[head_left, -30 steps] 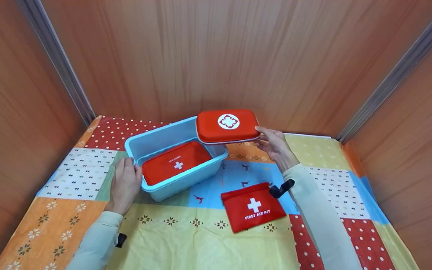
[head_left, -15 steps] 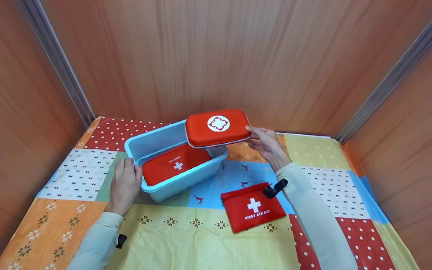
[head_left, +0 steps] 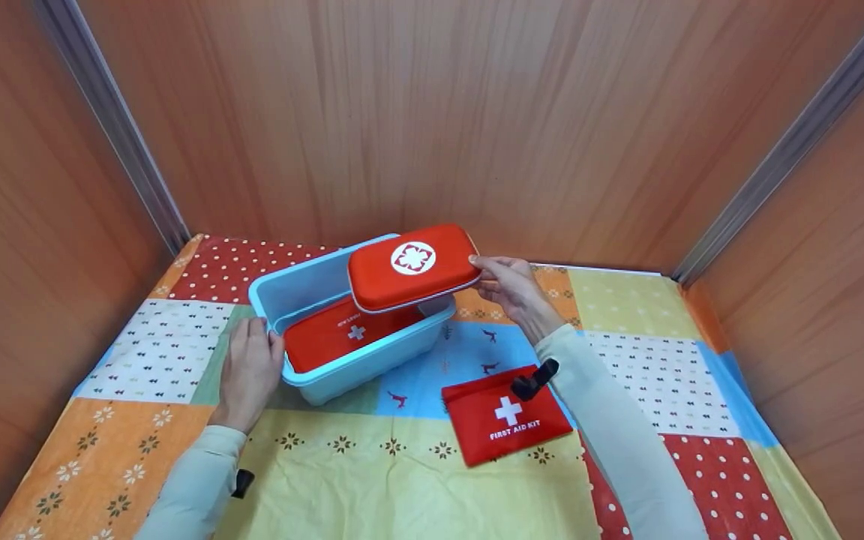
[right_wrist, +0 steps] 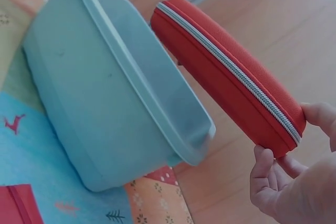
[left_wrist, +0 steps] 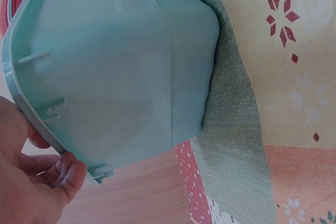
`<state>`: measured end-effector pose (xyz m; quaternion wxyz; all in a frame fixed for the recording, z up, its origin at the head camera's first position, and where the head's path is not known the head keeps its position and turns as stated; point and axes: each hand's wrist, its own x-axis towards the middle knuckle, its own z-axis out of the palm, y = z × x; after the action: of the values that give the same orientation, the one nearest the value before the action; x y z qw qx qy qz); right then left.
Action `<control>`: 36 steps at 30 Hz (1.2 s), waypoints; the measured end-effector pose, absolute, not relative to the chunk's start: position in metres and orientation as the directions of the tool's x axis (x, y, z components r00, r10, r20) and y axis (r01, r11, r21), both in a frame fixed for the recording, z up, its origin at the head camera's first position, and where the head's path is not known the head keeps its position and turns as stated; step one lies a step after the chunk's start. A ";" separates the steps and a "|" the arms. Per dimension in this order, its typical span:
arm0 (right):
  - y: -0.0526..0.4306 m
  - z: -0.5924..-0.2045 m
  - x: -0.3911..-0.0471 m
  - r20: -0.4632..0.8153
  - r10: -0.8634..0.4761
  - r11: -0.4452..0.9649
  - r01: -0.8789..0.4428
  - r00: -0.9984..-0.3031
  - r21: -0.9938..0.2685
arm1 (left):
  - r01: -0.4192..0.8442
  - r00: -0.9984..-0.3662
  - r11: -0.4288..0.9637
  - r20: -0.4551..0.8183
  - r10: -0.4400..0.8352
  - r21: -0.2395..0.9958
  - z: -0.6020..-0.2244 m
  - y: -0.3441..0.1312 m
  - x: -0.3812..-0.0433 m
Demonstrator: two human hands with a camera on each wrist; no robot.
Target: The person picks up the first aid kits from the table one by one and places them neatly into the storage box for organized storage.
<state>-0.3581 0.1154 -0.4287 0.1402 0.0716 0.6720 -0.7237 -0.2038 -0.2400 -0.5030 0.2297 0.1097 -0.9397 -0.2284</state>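
My right hand (head_left: 511, 289) pinches one end of a red zippered first aid case (head_left: 415, 268), thumb on top and fingers beneath. The case is held tilted over the right part of a light blue plastic bin (head_left: 372, 375); its grey zipper (right_wrist: 231, 69) faces the right wrist camera. Inside the bin lies a flat red first aid pouch (head_left: 319, 337) with a white cross, partly hidden by the case. My left hand (head_left: 250, 367) grips the bin's near left rim, its fingers curled over the edge in the left wrist view.
A red first aid kit pouch (head_left: 507, 431) lies on the patchwork tablecloth (head_left: 357, 487), right of the bin and under my right forearm. Wood-patterned panels (head_left: 432, 112) stand behind the table and at both sides.
My right hand has carried the red case leftward and slightly down, farther over the bin, and the case has tilted more. My left hand has stayed on the rim.
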 end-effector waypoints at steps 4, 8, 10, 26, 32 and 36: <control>0.109 -0.429 -0.356 -0.282 -0.115 -0.039 0.288 -0.953 -0.957 | -0.102 -0.869 0.874 0.385 -0.311 0.475 -0.503 -0.240 -0.203; 0.103 -0.429 -0.353 -0.275 -0.115 -0.004 0.278 -0.954 -0.961 | -0.095 -0.871 0.864 0.379 -0.312 0.495 -0.503 -0.240 -0.203; 0.100 -0.429 -0.352 -0.277 -0.111 0.017 0.277 -0.954 -0.961 | -0.092 -0.874 0.856 0.371 -0.315 0.509 -0.502 -0.240 -0.204; 0.071 -0.429 -0.340 -0.273 -0.088 0.109 0.263 -0.958 -0.959 | -0.113 -0.873 0.874 0.373 -0.314 0.472 -0.503 -0.240 -0.204; 0.060 -0.428 -0.334 -0.258 -0.092 0.154 0.242 -0.962 -0.958 | -0.107 -0.866 0.877 0.389 -0.313 0.469 -0.503 -0.239 -0.205; 0.053 -0.428 -0.329 -0.257 -0.103 0.177 0.236 -0.961 -0.955 | -0.100 -0.865 0.876 0.395 -0.311 0.471 -0.503 -0.240 -0.205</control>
<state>-0.3294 0.0529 -0.4281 0.1326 0.0440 0.7556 -0.6400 -0.2047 -0.2397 -0.5034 0.2361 0.1096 -0.9394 -0.2233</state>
